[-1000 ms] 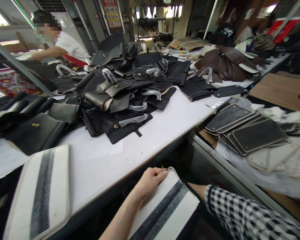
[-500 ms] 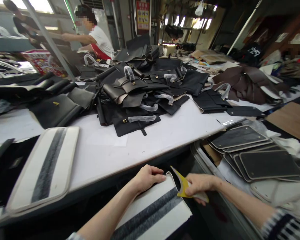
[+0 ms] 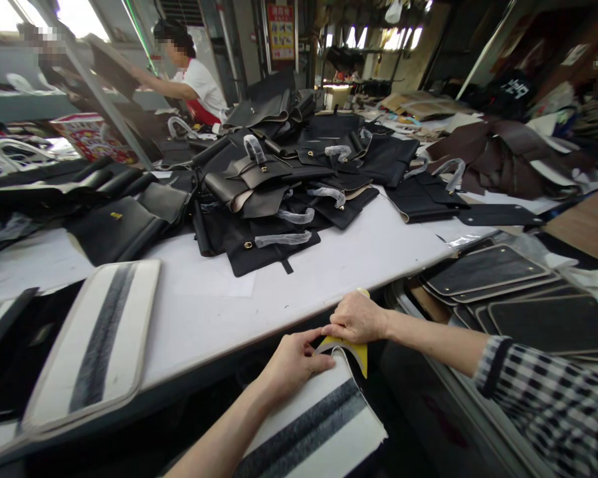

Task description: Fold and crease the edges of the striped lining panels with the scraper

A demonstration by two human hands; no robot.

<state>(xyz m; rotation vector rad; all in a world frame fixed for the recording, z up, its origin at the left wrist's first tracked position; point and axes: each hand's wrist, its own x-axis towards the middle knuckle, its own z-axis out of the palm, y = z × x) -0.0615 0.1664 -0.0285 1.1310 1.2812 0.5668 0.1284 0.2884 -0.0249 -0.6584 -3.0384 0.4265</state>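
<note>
My left hand (image 3: pixel 292 365) pinches the top corner of a white bag panel (image 3: pixel 313 402) with a dark grey stripe. The panel slants at the front, below the table edge; its lower part runs out of view. Closed around a yellow scraper (image 3: pixel 363 358) with a concave curved edge, my right hand (image 3: pixel 356 317) is just above that corner. The scraper's hollow edge sits around the panel's rounded corner, and my fingertips nearly meet there. Most of the scraper's handle is hidden in my fist.
A similar striped panel (image 3: pixel 110 332) lies on the white table (image 3: pixel 204 309) at left. Black bag parts (image 3: pixel 274 182) with wrapped handles are heaped mid-table. Dark edged panels (image 3: pixel 493 272) are stacked at right, brown pieces (image 3: pixel 508 156) behind. A person (image 3: pixel 199 86) works at far left.
My right hand has moved up and left with the scraper, turning it so its curved edge comes over the panel's corner. My left hand keeps its hold on the panel.
</note>
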